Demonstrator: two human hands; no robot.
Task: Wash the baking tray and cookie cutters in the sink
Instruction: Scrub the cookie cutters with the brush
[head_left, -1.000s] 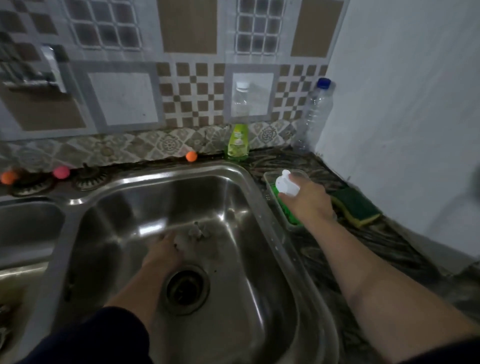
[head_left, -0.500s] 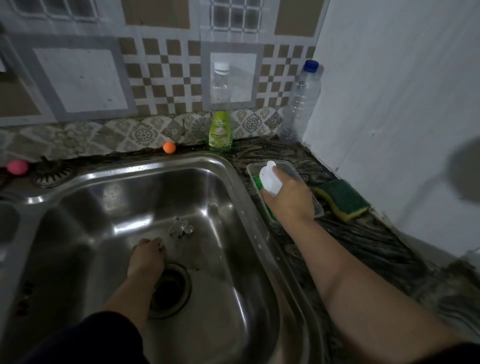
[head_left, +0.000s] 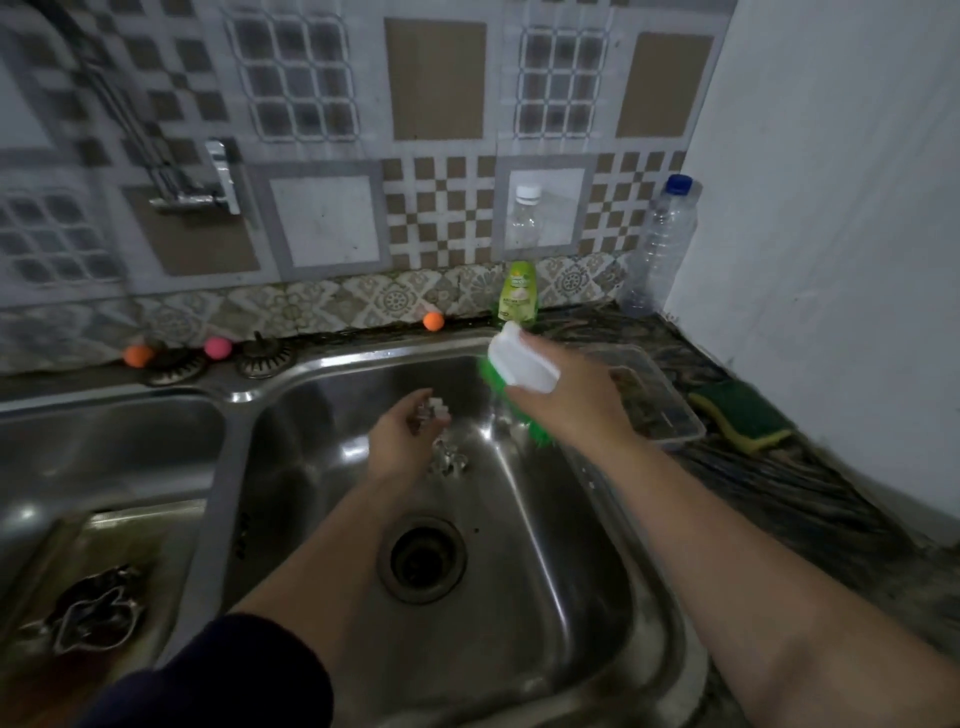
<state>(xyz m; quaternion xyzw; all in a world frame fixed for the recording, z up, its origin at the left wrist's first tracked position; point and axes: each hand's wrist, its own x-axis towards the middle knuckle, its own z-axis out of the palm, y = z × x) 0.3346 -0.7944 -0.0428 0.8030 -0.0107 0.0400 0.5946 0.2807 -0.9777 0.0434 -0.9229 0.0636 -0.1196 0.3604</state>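
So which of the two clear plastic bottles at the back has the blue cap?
The taller bottle in the corner against the white wall; the shorter bottle, standing behind the green dish soap, has a white cap.

I am looking down into a home kitchen. A stainless steel double sink is set into a dark marbled bench. Patterned brown and grey wall tiles run behind it, with a plain white wall at the bench's right edge. At the back edge stand a green dish soap bottle and a clear plastic bottle. A green and yellow sponge lies near the right edge.
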